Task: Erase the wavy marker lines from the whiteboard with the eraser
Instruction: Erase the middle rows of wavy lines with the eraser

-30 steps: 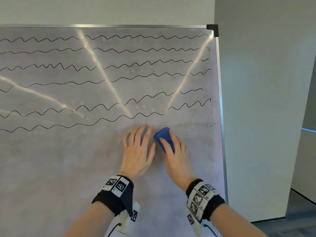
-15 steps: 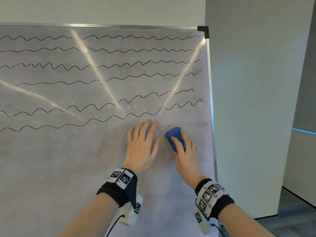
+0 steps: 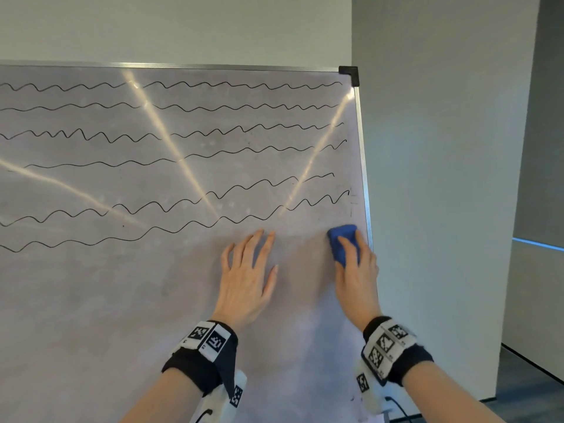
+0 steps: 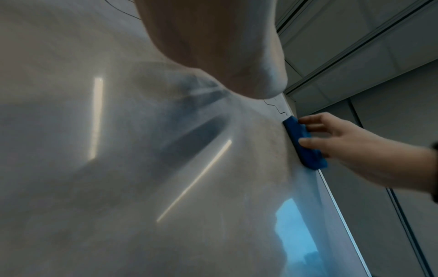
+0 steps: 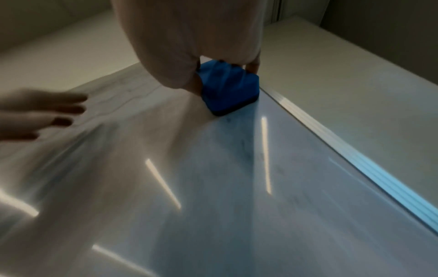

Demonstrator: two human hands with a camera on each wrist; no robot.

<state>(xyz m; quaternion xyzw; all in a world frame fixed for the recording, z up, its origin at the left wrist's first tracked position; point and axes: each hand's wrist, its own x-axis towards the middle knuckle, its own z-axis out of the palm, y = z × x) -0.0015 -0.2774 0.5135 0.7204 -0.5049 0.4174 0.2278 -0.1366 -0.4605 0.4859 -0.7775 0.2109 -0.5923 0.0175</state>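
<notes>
Several black wavy marker lines (image 3: 183, 132) run across the upper half of the whiteboard (image 3: 91, 300). My right hand (image 3: 355, 270) grips a blue eraser (image 3: 341, 239) and presses it flat on the board, close to the right frame edge and just below the end of the lowest line (image 3: 320, 201). The eraser (image 4: 303, 142) also shows in the left wrist view and the eraser (image 5: 227, 88) in the right wrist view. My left hand (image 3: 247, 270) lies flat on the board with fingers spread, left of the eraser.
The board's metal frame (image 3: 364, 178) with a black corner cap (image 3: 349, 74) borders a pale wall (image 3: 442, 178) on the right. Bright light streaks (image 3: 171, 138) reflect off the board. The lower half of the board carries only faint smudges.
My right hand has slid the eraser rightward from beside the left hand to the board's right edge. The left hand has stayed pressed flat on the board.
</notes>
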